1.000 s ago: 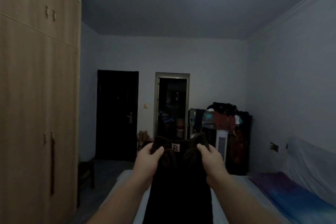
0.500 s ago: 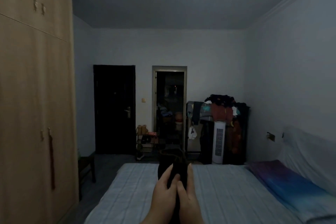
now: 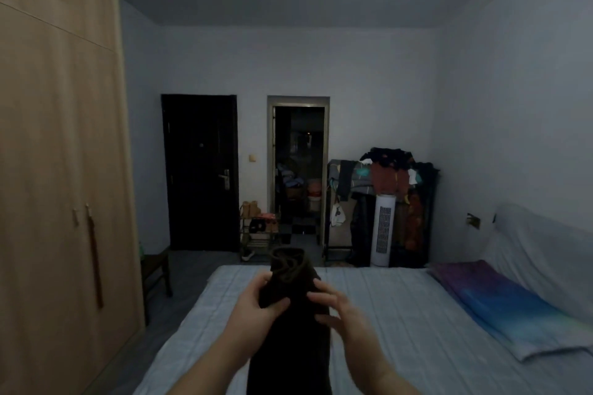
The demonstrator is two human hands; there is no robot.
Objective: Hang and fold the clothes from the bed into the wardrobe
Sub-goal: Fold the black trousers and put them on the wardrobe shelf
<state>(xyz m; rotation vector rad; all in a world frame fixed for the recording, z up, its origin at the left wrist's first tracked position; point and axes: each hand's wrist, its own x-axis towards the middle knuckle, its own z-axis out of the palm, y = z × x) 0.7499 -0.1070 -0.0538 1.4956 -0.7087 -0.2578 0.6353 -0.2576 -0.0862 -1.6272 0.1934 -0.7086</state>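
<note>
Dark garment (image 3: pixel 290 324) held up over the bed (image 3: pixel 401 314), closed wardrobe (image 3: pixel 57 170) at left.
It hangs lengthwise, bunched top end up; the left hand (image 3: pixel 256 301) grips its upper part, the right hand's (image 3: pixel 333 308) relaxed fingers touch its side. A loaded clothes rack (image 3: pixel 385 202) stands by the far wall.

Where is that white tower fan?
In the head view, the white tower fan stands at the far wall, right of the open doorway, before the cluttered clothes rack.
</note>
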